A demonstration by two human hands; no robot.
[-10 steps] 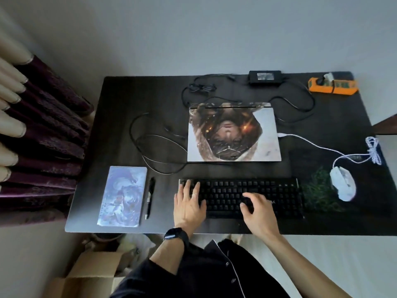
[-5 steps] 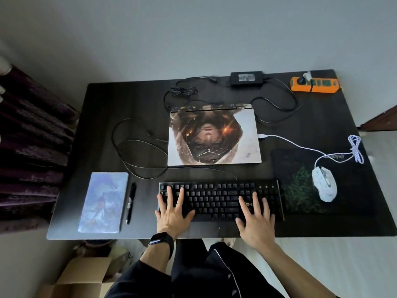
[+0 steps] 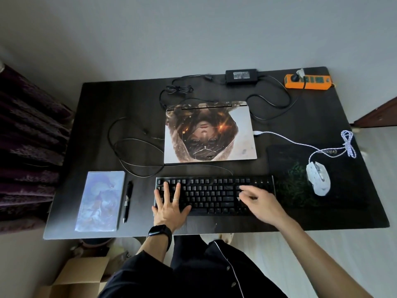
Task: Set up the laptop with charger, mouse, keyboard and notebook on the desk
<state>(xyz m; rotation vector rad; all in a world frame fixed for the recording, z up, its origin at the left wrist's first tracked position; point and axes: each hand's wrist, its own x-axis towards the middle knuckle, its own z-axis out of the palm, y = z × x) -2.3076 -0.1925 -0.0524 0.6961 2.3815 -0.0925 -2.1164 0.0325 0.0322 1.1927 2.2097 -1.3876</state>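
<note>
Keyboard under 2 hands at the front edge of the desk
It lies before the closed laptop, between pen and mouse pad. Flat on its left end is the left hand, fingers spread; the right hand is blurred, grip unclear. Likely stiff and weighty: take its 2 short ends, not the keys.

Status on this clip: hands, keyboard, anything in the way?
Left hand flat on keyboard, fingers spread. Right hand over its right end, fingers blurred. Laptop closed behind keyboard. Black cable loops loose beside laptop, clear of hands.
</note>
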